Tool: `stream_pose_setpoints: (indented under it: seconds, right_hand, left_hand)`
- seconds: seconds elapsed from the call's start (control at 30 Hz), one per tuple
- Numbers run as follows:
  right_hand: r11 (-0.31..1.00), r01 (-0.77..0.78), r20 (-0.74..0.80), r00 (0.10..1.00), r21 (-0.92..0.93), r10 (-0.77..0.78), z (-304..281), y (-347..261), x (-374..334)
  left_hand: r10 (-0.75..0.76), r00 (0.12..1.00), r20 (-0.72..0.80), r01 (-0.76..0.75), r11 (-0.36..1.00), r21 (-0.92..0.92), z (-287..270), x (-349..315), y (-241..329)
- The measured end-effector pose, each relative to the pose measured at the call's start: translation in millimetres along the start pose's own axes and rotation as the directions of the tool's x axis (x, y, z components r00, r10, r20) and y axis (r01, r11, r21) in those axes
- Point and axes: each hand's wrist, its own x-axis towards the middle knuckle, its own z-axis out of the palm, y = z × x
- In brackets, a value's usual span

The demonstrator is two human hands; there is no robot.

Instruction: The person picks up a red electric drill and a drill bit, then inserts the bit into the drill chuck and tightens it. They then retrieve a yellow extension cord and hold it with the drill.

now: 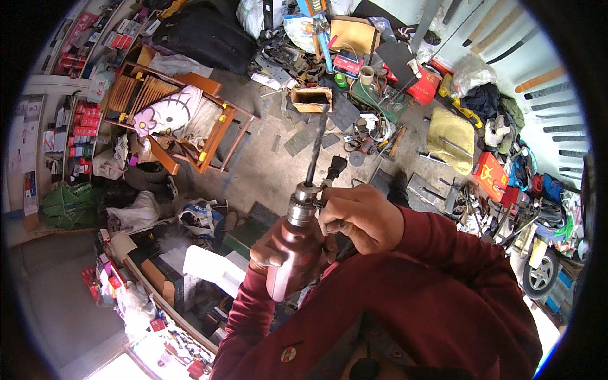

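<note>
Upright in front of my chest is a dark red power drill (294,256), its body held in my left hand (266,253) with the fingers wrapped round it. From its silver chuck (303,206) a long dark twist drill bit (315,152) points away from me. My right hand (364,218) is closed beside the chuck, pinching what looks like a chuck key (335,168) with a dark end sticking out past the knuckles. The key's tip is at the chuck's side; my fingers partly hide that contact.
A wooden folding chair (209,136) with a white cushion (168,117) stands at the left. An open cardboard box (311,100), tools and cables lie on the floor ahead. A yellowish mat (451,139) and a red box (493,176) are at the right, shelves (82,126) at far left.
</note>
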Motion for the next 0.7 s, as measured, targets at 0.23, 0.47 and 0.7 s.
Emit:
stream_pose_setpoints:
  seconds: [0.23, 0.47, 0.7]
  right_hand:
    - [0.957, -0.045, 0.131, 0.988, -0.286, 0.086, -22, -10, -1]
    - [0.833, -0.012, 0.318, 0.921, -0.553, 0.224, -41, -18, 1]
    - [0.717, 0.119, 0.459, 0.836, -0.687, 0.302, -49, -7, 2]
  left_hand:
    - [-0.026, 0.982, -0.19, 0.078, 0.959, 0.274, 10, 6, 8]
    - [-0.068, 0.99, -0.126, 0.11, 0.925, 0.363, -1, 10, 3]
    - [-0.138, 0.972, -0.189, 0.204, 0.897, 0.393, -9, 10, -8]
